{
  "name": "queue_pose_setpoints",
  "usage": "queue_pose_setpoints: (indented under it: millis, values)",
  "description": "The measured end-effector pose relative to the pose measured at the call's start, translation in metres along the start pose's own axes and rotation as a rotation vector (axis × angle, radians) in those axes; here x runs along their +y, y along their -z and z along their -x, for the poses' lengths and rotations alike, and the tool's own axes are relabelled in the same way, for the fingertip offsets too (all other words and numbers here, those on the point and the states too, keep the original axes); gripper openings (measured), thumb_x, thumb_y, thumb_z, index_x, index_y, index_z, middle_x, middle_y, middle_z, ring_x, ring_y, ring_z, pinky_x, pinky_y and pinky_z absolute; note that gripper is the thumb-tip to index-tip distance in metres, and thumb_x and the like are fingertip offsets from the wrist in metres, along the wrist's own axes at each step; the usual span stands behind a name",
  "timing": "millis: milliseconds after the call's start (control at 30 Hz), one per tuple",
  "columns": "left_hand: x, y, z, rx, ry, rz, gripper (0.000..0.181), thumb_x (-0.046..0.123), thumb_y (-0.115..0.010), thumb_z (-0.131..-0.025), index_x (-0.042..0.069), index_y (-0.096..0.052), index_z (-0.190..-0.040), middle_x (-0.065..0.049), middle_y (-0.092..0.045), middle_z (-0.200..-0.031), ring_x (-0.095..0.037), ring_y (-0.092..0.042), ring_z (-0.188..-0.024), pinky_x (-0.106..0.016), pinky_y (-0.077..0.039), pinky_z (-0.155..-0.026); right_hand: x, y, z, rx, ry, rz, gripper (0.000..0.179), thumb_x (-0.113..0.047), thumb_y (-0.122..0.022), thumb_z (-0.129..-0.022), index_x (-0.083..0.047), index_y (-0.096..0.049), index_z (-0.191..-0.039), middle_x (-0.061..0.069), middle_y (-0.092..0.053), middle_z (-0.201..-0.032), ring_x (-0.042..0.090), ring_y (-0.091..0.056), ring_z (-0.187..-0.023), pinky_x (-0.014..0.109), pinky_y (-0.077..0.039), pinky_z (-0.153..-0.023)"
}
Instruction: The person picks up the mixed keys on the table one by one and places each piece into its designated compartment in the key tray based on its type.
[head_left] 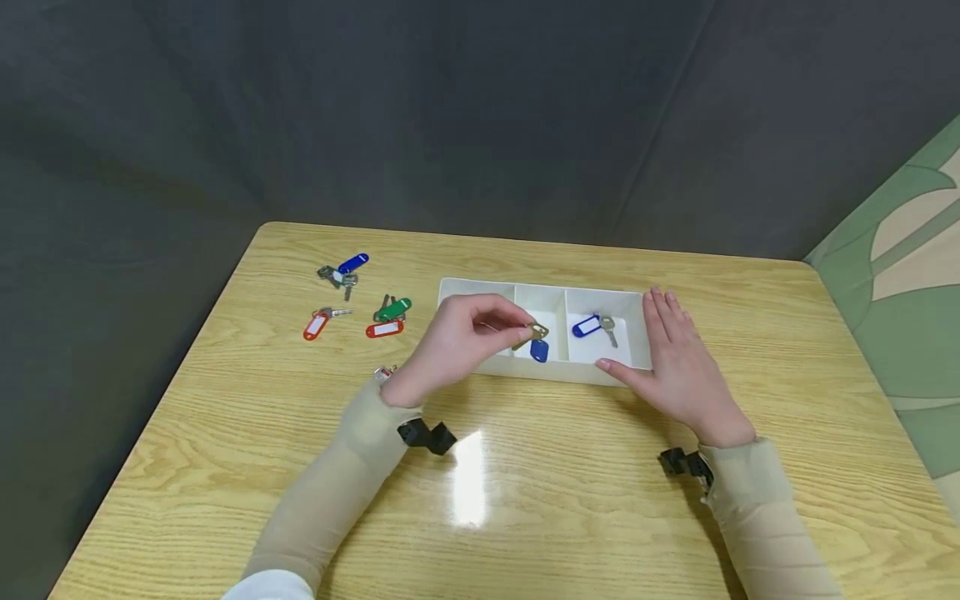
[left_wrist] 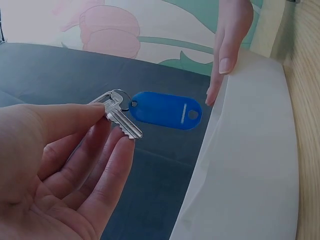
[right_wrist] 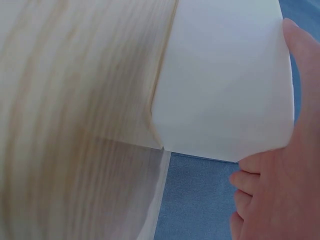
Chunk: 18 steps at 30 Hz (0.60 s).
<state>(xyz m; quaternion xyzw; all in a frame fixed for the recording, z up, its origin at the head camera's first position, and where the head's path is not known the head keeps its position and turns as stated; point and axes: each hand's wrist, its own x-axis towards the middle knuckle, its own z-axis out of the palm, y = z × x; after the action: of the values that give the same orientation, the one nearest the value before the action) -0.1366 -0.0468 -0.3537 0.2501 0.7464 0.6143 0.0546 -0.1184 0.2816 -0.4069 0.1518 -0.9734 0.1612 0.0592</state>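
Note:
A white three-section tray (head_left: 540, 369) lies across the middle of the table. Between thumb and index finger, my left hand (head_left: 468, 337) pinches a key (left_wrist: 117, 112) whose blue tag (left_wrist: 165, 110) hangs from a ring; in the head view they are over the middle section. My right hand (head_left: 686, 375) rests against the tray's right end, fingers straight along the end wall and thumb at the front rim. Inside the right section lie a blue-rimmed tag (head_left: 586, 326) and its key (head_left: 609, 331). My left hand covers much of the left section.
Left of the tray lie several tagged keys: a blue tag (head_left: 353, 263) with keys, a red tag (head_left: 315, 326), a green tag (head_left: 393, 310) and another red tag (head_left: 385, 329). One more key tag (head_left: 383, 373) is partly behind my left wrist. A dark curtain (head_left: 450, 125) hangs behind the table.

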Motion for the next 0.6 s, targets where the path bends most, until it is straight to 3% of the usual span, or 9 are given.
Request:
queue_pose_setpoints:
  millis: [233, 600]
  values:
    - [0.000, -0.007, -0.005, -0.022, -0.043, 0.010, 0.009, 0.010, -0.079, -0.091, 0.011, -0.078, -0.101, 0.004, -0.074, -0.092, -0.015, -0.070, -0.080, -0.032, -0.059, -0.074, 0.000, 0.000, 0.000, -0.006, -0.006, 0.008, 0.112, -0.064, -0.066, -0.090, 0.004, -0.010, -0.160, 0.023, -0.009, -0.166, 0.034, -0.002, -0.154, 0.048, -0.005, -0.122]
    - [-0.004, -0.021, -0.014, -0.058, -0.030, -0.011, 0.011, 0.011, -0.078, -0.093, 0.011, -0.078, -0.103, 0.005, -0.073, -0.095, -0.013, -0.069, -0.081, -0.031, -0.058, -0.075, 0.000, 0.000, 0.000, -0.004, 0.005, 0.006, 0.112, -0.063, -0.066, -0.090, 0.005, -0.011, -0.160, 0.025, -0.010, -0.166, 0.036, -0.003, -0.153, 0.049, -0.005, -0.122]
